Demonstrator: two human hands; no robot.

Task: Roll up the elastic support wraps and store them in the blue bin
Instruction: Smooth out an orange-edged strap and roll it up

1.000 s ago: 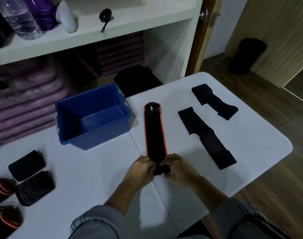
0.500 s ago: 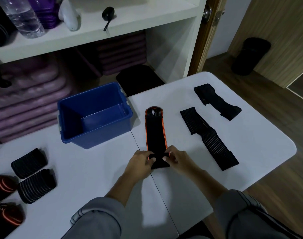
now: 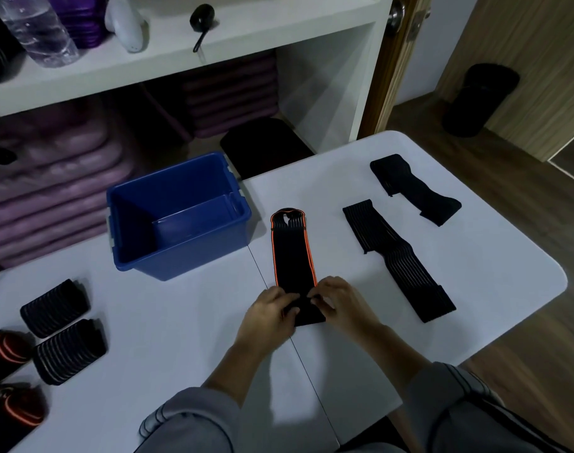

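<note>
A black wrap with orange edges (image 3: 292,250) lies lengthwise on the white table (image 3: 181,338), its near end rolled up. My left hand (image 3: 269,310) and my right hand (image 3: 339,304) both grip that rolled end from either side. The blue bin (image 3: 178,217) stands empty at the left of the wrap. Two more flat black wraps lie to the right: a long striped one (image 3: 396,256) and a shorter one (image 3: 413,189). Rolled wraps sit at the far left: two striped black rolls (image 3: 55,307) (image 3: 70,351) and two orange-striped ones (image 3: 4,351) (image 3: 11,410).
A white shelf unit (image 3: 181,50) stands behind the table with a water bottle (image 3: 37,31), purple items and stacked purple mats below. A black stool (image 3: 262,145) is behind the table. A dark cylinder (image 3: 478,99) stands on the wooden floor at right.
Both hands have rolled the near end of the orange-edged wrap forward, so the flat part is shorter and the roll is thicker.
</note>
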